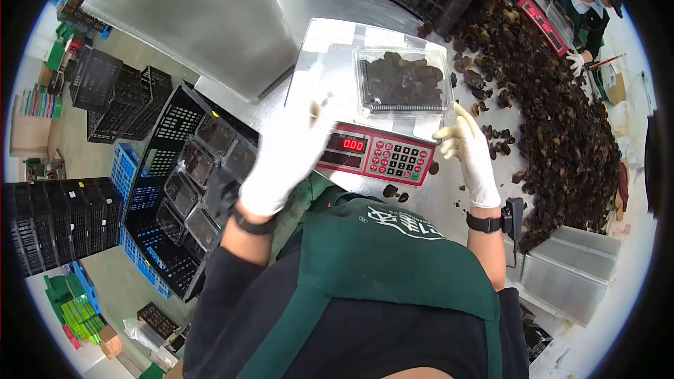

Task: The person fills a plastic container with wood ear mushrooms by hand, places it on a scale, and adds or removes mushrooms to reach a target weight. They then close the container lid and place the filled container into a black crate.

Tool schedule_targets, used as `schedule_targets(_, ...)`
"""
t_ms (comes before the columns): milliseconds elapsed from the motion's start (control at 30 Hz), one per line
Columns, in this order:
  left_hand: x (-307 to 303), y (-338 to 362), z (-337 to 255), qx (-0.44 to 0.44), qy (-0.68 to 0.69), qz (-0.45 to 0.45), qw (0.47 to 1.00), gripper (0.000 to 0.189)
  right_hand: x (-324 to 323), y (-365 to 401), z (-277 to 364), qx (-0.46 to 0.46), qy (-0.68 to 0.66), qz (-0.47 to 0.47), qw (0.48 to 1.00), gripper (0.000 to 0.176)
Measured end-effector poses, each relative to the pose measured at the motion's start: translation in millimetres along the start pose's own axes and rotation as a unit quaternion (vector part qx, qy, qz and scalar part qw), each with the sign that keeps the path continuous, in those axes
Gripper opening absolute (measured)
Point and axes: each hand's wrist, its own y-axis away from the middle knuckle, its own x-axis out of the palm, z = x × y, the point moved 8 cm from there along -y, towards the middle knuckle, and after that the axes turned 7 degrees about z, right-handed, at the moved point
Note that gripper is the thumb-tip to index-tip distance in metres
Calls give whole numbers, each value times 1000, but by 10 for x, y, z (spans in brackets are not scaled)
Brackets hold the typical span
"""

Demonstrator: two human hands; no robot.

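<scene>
One filled clamshell [404,81] on one scale [375,154] (left hand [288,154], right hand [469,154] alongside).

Site: likely food-packing workshop | scale [372,154] beside right hand [469,158] | mushroom heap [562,133] to its right | crates [49,224] left of left hand [288,158]

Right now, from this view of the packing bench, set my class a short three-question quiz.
1. True or false: the clear clamshell tray of dark mushrooms sits on the scale.
2. Pick one: the right hand is beside the tray's A) right edge, B) left edge, C) far edge.
3. Fill in: the black crate holding filled trays stands on the person's ____ side.

Key: 1 true; 2 A; 3 left.
</scene>
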Motion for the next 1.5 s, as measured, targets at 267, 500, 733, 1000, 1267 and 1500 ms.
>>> schedule_targets(267,-965,528,-345,-29,-45,-158,986,44,-369,232,-122,-9,3,-17,1000,54)
schedule_targets(500,-566,-307,-75,53,-99,-146,983,38,-85,-207,168,29,112,-10,993,54)
schedule_targets(733,421,-1238,68,207,-309,87,924,44,48,-398,115,-15,82,65,994,49)
schedule_targets(1000,80,0,475,79,230,-17,970,41,521,-227,245,-22,96,124,987,45)
schedule_targets(1267,-935,1703,1582,-186,431,-28,883,50,2059,229,557,-19,146,356,923,47)
schedule_targets(1500,-2171,3831,3223,-369,183,-287,865,43,1830,115,410,-14,209,349,913,42)
